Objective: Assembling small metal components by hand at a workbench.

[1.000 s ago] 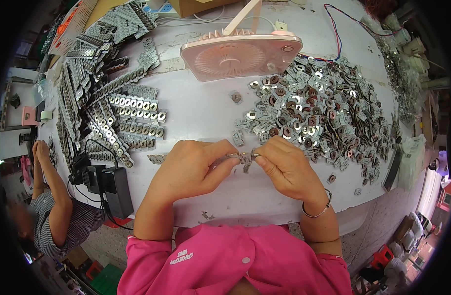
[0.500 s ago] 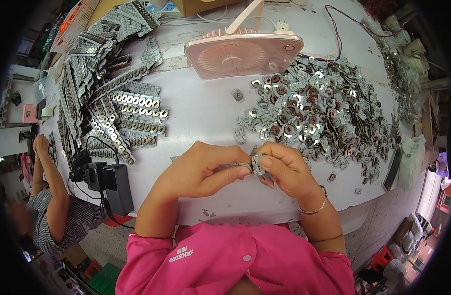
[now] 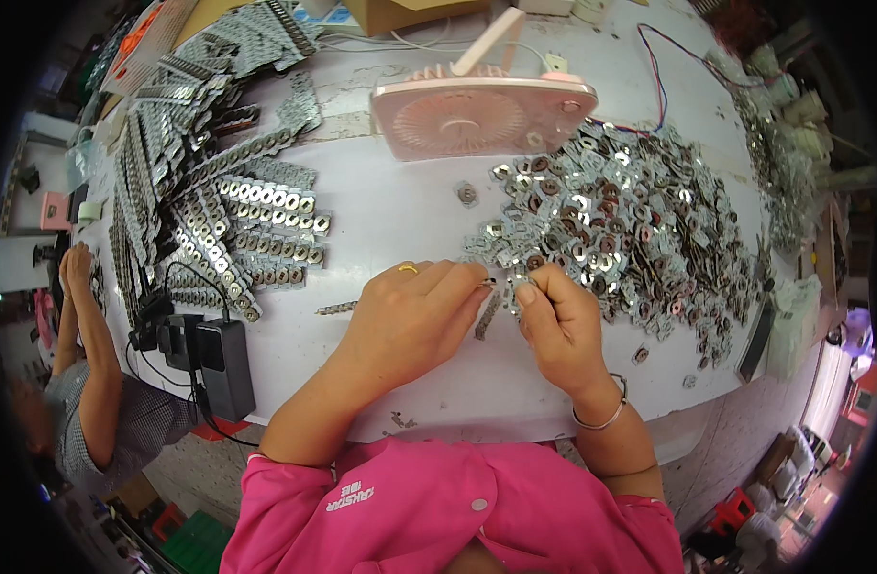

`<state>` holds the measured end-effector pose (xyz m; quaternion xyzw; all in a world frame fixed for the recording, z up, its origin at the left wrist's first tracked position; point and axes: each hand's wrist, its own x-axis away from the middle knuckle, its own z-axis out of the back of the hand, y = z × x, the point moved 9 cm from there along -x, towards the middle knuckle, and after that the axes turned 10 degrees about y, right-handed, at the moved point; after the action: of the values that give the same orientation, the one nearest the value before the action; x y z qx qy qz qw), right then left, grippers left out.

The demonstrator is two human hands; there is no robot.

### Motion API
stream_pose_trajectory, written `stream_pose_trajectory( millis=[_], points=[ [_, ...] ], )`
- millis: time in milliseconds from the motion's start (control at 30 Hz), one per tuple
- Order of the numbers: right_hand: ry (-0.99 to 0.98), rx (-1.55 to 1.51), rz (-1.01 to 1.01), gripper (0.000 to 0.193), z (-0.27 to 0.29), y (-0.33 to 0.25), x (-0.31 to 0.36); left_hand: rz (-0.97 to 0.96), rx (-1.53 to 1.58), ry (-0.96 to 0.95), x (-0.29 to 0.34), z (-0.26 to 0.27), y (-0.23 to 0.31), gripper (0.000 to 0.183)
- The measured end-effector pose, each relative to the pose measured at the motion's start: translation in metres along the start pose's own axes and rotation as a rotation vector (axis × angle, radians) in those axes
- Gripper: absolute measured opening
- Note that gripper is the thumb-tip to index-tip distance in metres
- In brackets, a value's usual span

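Observation:
My left hand [image 3: 410, 311] is closed, its fingertips pinching a small metal piece [image 3: 488, 282] that shows only at one edge. Opposite it, a short gap away, my right hand [image 3: 565, 330] has thumb and forefinger pressed together on another small metal piece [image 3: 527, 280], mostly covered. A narrow strip of metal pieces [image 3: 486, 318] shows below the left fingertips; whether it lies on the table or hangs from the hand I cannot tell. Left of that hand, the end of another metal strip [image 3: 337, 308] sticks out. Beyond my right hand spreads a pile of loose metal pieces [image 3: 639, 220] with round brown centres.
Rows of joined metal strips [image 3: 266, 201] are stacked at left on the white table [image 3: 347, 230]. A pink fan [image 3: 481, 120] stands at the back. Black chargers with cables [image 3: 223, 359] sit at the left front edge. A co-worker's arms [image 3: 89, 335] reach in at far left.
My hands, which met at their fingertips, are now slightly apart. The left hand has turned its back upward and the right has moved a little to the right.

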<state>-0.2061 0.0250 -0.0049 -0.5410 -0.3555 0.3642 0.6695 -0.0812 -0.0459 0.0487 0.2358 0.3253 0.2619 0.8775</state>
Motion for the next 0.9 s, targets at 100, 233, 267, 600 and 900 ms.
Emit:
stream_pose_trajectory(
  millis=[100, 233, 267, 600, 900],
  points=[
    [0.032, -0.035, 0.004, 0.017, 0.000, 0.002, 0.003, -0.059, 0.016, -0.028, -0.002, -0.002, 0.010, 0.020],
    [0.078, -0.080, -0.076, 0.013, 0.004, 0.015, 0.003, -0.073, -0.026, -0.042, 0.004, -0.008, 0.011, 0.027],
    [0.086, -0.077, -0.084, 0.012, 0.005, 0.015, 0.003, -0.062, -0.028, -0.011, 0.002, -0.006, 0.009, 0.030],
    [0.109, 0.346, 0.212, 0.012, 0.019, -0.017, -0.015, 0.046, -0.221, -0.256, 0.005, -0.019, -0.012, 0.026],
    [-0.355, 0.096, 0.051, 0.017, -0.002, -0.008, -0.003, 0.236, 0.272, -0.509, 0.016, -0.020, -0.022, 0.014]
  ],
)
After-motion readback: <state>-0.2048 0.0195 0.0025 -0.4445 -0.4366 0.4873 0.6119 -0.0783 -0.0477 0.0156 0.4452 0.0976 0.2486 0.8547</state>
